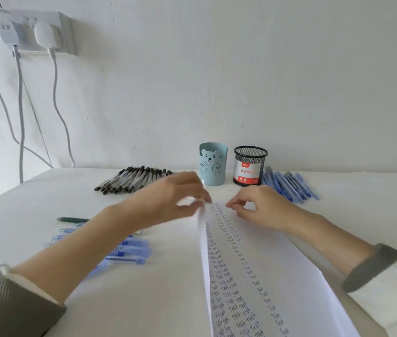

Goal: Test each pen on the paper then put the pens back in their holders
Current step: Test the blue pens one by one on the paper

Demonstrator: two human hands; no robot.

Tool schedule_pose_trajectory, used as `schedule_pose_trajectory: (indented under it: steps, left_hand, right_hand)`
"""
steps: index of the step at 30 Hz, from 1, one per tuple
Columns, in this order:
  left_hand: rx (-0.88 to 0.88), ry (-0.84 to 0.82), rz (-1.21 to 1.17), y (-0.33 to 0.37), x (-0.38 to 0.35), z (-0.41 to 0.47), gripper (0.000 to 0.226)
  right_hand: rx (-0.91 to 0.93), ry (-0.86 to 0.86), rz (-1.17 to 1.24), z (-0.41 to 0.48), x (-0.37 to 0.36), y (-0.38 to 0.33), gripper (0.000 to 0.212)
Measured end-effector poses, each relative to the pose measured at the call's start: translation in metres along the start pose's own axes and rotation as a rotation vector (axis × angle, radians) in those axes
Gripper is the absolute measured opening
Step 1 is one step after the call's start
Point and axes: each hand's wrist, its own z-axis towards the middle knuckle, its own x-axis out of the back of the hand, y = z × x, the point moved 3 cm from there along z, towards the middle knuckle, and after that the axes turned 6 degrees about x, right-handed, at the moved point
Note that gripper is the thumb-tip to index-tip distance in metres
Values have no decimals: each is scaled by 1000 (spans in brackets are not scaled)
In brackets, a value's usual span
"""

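Note:
A white paper (260,259) covered in columns of handwritten "Test" lies in front of me. My left hand (178,198) pinches the top of its left edge, which is lifted and folding over; the hand is blurred. My right hand (258,203) rests at the paper's top right with fingers curled and holds no pen. A blue bear holder (213,167) and a black mesh holder (250,166) labelled "Ball Pens" stand behind the paper, both without pens showing. Black pens (131,180) lie at the back left, blue pens (290,183) at the back right.
More blue pens (129,249) lie under my left forearm, with a dark green pen (73,219) beyond them. A wall socket (34,32) with plugs and hanging cables is at the upper left. The white table (363,203) meets the wall just behind the holders.

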Motion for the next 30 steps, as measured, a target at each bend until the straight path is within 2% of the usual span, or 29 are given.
schedule_pose_trajectory:
  steps: [2, 5, 8, 12, 14, 16, 18, 20, 22, 24, 26, 28, 30]
  left_hand:
    - [-168, 52, 111, 23, -4, 3, 15]
    - [-250, 112, 199, 32, 2, 3, 19]
    - [-253, 133, 195, 36, 7, 4, 22]
    - [-220, 159, 98, 43, 12, 5, 22]
    - [-234, 59, 122, 46, 1, 3, 24]
    - [-177, -29, 95, 43, -14, -3, 24]
    - [-196, -121, 77, 43, -29, -8, 23]
    - [-241, -196, 81, 44, -43, -13, 24]
    - [-177, -205, 9, 41, -45, -12, 21]
    - [-123, -159, 21, 40, -41, -9, 19]
    - [-38, -116, 113, 32, -36, -6, 23]
    - [105, -125, 158, 23, -33, -6, 30]
    - [296, -197, 143, 10, -38, -12, 33]
  right_hand:
    - [-7, -9, -12, 0, 1, 2, 22]
    - [-31, -41, -11, -1, 1, 6, 22]
    - [-58, -127, -42, -3, -3, 10, 22]
    - [-61, -123, -26, -2, -5, 13, 19]
    - [-59, -46, -10, -3, -3, 12, 20]
    - [-61, 32, -16, -4, 0, 10, 28]
    - [-9, 26, -64, -4, 3, 6, 43]
    - [116, -22, -246, -5, 0, -4, 53]
    - [367, -7, -499, -6, -8, -16, 55]
    - [554, 63, -606, -7, -15, -22, 54]
    - [665, 125, -661, -3, -17, -22, 36]
    - [697, 131, -757, -2, -19, -20, 15]
    - [629, 145, -722, -1, -17, -10, 20]
